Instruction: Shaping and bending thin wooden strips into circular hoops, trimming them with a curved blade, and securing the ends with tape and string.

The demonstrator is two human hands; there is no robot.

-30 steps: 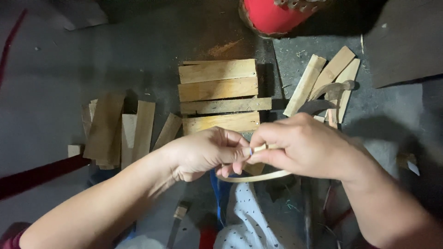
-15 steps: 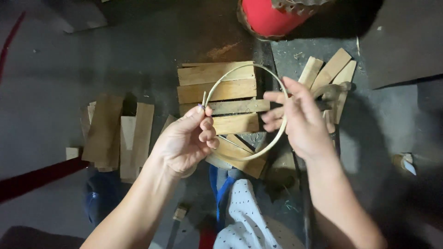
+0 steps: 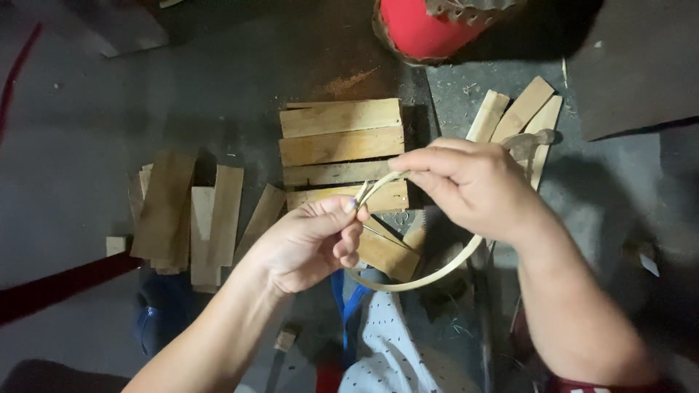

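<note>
Item: thin bamboo strip (image 3: 429,273) bent in a loop, held above stacked wood slats (image 3: 341,138) | My left hand (image 3: 313,244): pinched shut on strip's ends | My right hand (image 3: 477,185): gripped the loop's top | Nearby: red basket (image 3: 429,29) on floor.

Stacked wooden slats (image 3: 341,149) flat on the floor (image 3: 95,109), just behind both hands. Bent strip hoop (image 3: 426,275) between left hand (image 3: 309,244) and right hand (image 3: 473,185), above the slats. More boards (image 3: 186,218) scattered left; leaning planks (image 3: 520,116) right; round container (image 3: 429,25) behind.
</note>
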